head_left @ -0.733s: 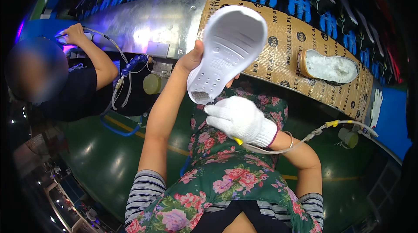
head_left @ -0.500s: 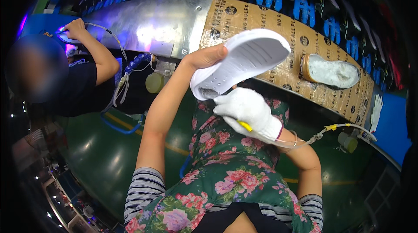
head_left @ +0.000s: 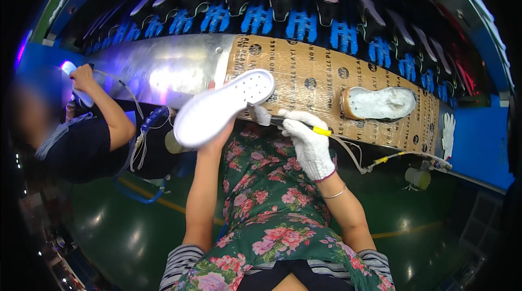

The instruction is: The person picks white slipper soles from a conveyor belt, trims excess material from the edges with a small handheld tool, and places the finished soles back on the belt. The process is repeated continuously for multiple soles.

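Note:
A white shoe sole (head_left: 220, 109) with small holes at its far end is in my left hand (head_left: 222, 138), bare, gripping it from below; most of those fingers are hidden behind it. My right hand (head_left: 307, 141), in a white knitted glove, is closed round the dark handle of a brush (head_left: 262, 115). The brush's pale bristles are at the sole's right edge; I cannot tell whether they touch. From the yellow-banded end of the handle runs a thin hose (head_left: 350, 147). Right of both hands, a sole-shaped tray (head_left: 380, 103) with whitish, stained contents lies on the bench.
Brown printed tape covers the bench section (head_left: 304, 68) before me; bare metal (head_left: 152, 68) continues left. Behind it stands a row of blue holders (head_left: 302, 25) and dark shoe lasts. A spare white glove (head_left: 448, 134) lies at right. A co-worker's arm (head_left: 109, 100) is at left.
My left hand has shifted left with the sole and turned it, so a different face shows. The brush has come into view in my right hand. The whole view has shifted, showing more of the rack.

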Motion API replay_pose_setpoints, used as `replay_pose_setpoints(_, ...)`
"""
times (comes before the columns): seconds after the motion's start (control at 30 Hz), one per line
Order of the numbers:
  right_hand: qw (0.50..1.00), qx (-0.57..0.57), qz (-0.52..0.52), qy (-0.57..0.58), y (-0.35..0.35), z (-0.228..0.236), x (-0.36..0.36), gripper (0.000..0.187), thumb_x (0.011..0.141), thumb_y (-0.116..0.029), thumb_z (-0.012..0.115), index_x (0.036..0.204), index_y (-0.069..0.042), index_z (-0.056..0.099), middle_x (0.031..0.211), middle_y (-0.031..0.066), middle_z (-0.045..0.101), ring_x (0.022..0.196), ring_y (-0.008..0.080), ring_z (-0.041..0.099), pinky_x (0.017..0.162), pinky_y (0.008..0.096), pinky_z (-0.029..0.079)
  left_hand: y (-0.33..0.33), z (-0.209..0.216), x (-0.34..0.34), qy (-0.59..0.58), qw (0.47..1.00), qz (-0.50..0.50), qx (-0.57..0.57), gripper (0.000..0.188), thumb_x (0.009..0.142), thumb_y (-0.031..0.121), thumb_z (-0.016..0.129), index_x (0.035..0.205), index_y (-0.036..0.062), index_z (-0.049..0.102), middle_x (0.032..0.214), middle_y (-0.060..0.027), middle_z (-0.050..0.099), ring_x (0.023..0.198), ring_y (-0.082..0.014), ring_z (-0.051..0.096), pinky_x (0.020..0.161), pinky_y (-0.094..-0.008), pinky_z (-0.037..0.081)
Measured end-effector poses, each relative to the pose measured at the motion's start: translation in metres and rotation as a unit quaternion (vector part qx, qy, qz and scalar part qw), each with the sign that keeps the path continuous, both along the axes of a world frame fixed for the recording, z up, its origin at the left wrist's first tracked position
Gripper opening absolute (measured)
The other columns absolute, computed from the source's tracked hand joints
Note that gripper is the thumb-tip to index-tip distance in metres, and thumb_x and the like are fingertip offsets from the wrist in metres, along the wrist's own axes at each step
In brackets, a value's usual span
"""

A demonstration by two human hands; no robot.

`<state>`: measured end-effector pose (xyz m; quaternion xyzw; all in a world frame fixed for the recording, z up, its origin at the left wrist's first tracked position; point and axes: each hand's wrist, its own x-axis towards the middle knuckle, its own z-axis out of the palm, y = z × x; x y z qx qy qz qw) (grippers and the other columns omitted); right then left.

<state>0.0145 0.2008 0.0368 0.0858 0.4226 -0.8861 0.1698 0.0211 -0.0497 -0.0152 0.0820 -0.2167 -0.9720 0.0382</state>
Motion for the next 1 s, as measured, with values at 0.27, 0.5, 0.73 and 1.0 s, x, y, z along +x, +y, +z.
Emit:
replay_pose_setpoints(0.27,0.978,0.169,0.08,0.09,-0.004,0.017,0.017,0.021,0.089,0.002,0.078,0.109,0.003,0.078,0.11,0.0117,0.079,0.099,0.0145,0.073,0.089,0.0285,0.059,0.046,0.009,0.101,-0.107,0.948,-0.177,0.241,0.091,0.099,0.067,0.046,0.161,0.0015,0.034,0.153,-0.0321,0.048,0.129,-0.0565,0.056,0.1,-0.067,0.054)
replay_pose_setpoints(0.5,0.792,0.364,0.034,0.49,0.01,0.075,0.001,0.023,0.077,-0.002,0.083,0.099,-0.005,0.081,0.108,0.0133,0.08,0.093,0.0265,0.076,0.082,0.0358,0.059,0.096,0.019,0.08,0.009,0.968,-0.139,0.208,0.097,0.089,0.074,0.061,0.161,0.0122,0.038,0.155,-0.0175,0.052,0.139,-0.04,0.053,0.116,-0.0589,0.044)
replay_pose_setpoints(0.73,0.634,0.427,-0.047,0.644,0.002,0.086,-0.023,0.038,0.069,-0.006,0.082,0.107,-0.006,0.08,0.112,0.0162,0.078,0.097,0.0333,0.076,0.082,0.0413,0.06,0.115,0.022,0.078,-0.092,0.99,-0.092,0.05,0.097,0.091,0.079,0.056,0.163,0.017,0.036,0.158,-0.0122,0.05,0.143,-0.0339,0.052,0.12,-0.0527,0.042)
replay_pose_setpoints(1.0,0.669,0.374,0.018,0.642,-0.013,0.072,0.002,0.033,0.075,-0.008,0.081,0.108,-0.01,0.079,0.11,0.0122,0.078,0.094,0.0302,0.076,0.078,0.0399,0.06,0.11,0.001,0.089,-0.106,0.992,-0.072,-0.02,0.095,0.088,0.078,0.061,0.16,0.0186,0.039,0.155,-0.0115,0.052,0.143,-0.0326,0.051,0.121,-0.052,0.041)
